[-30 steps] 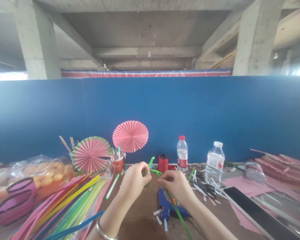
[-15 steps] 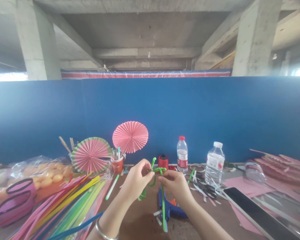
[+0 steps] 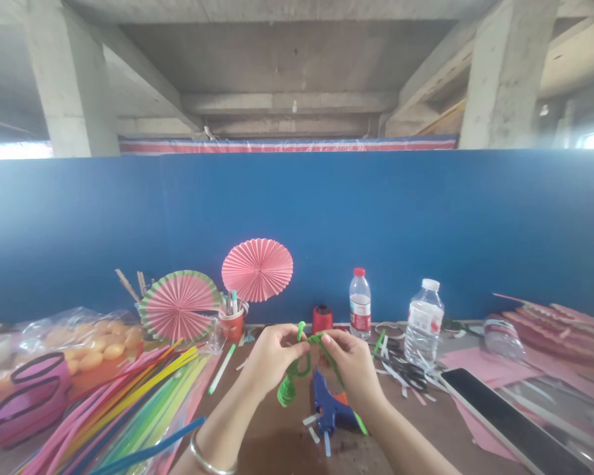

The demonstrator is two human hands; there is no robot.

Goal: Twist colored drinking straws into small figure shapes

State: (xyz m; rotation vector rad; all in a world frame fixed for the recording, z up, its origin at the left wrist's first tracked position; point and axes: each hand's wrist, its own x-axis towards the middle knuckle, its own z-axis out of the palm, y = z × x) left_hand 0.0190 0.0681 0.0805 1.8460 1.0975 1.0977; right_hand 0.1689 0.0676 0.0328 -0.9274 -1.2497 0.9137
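Observation:
Between my fingertips, above the table, is a green pipe cleaner [image 3: 304, 367] bent into loops, with a tightly coiled green part hanging below my left hand. My left hand [image 3: 276, 356] pinches it by the upper loop. From the other side, my right hand [image 3: 349, 366] grips the twisted stretch, and a long straight end passes under that palm and shows again beneath the wrist. A blue glue gun [image 3: 327, 402] with an orange trigger lies on the table below my hands, partly hidden by my right hand.
Colourful pipe cleaners [image 3: 148, 402] spread at the left, near a bag of orange balls [image 3: 94, 343]. Pink paper fans [image 3: 257, 269] stand behind, beside a pen cup [image 3: 231, 324]. Two water bottles [image 3: 360, 307], scissors [image 3: 408, 375], paper strips and a phone [image 3: 505, 415] are at the right.
The pipe cleaner's long end has swung from hanging straight down to slanting right beneath my right hand. My right fingers have closed in toward the left, and the coiled part shows more.

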